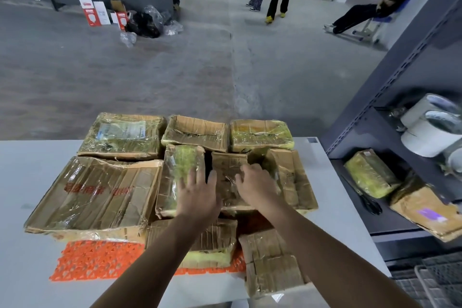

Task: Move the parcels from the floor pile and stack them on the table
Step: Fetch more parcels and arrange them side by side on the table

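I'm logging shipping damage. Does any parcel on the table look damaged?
Yes. The large parcel at the left front has a crumpled, dented top and a ragged, torn cardboard edge along its far side. The middle parcel in the back row has a caved-in top under its tape.

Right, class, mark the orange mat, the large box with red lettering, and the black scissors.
orange mat [95, 260], head view, on its bare left part.
large box with red lettering [100, 192], head view, on the middle of its taped top.
black scissors [371, 204], head view, on the handles.
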`<action>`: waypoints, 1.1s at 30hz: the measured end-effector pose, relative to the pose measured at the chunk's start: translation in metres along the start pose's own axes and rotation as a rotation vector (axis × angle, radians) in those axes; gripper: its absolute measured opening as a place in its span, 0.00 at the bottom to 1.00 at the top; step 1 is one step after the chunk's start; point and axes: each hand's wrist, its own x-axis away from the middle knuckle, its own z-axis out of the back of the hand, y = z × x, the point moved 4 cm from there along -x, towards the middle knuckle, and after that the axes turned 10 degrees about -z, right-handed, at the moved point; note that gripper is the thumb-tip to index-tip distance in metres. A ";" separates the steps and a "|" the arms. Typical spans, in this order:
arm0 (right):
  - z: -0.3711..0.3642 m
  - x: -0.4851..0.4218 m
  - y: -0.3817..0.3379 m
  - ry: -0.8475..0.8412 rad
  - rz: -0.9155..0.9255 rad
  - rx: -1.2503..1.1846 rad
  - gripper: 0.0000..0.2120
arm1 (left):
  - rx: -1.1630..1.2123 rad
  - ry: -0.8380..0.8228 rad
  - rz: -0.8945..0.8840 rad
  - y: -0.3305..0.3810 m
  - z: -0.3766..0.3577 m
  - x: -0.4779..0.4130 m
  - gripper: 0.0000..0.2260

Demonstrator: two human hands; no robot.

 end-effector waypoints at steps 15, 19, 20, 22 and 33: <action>0.007 -0.037 0.116 -0.197 -0.314 -0.255 0.44 | 0.067 -0.315 -0.110 0.048 -0.036 -0.051 0.33; -0.003 -0.033 0.081 -0.176 -0.239 -0.166 0.42 | 0.034 -0.275 -0.063 0.052 -0.036 -0.054 0.26; -0.007 -0.034 0.078 -0.182 -0.236 -0.128 0.42 | 0.042 -0.263 -0.047 0.053 -0.035 -0.056 0.25; -0.009 -0.036 0.078 -0.214 -0.227 -0.088 0.43 | 0.050 -0.224 -0.017 0.057 -0.033 -0.058 0.23; 0.027 -0.081 0.133 -0.068 -0.184 -0.254 0.20 | 0.225 -0.083 -0.029 0.088 -0.024 -0.073 0.30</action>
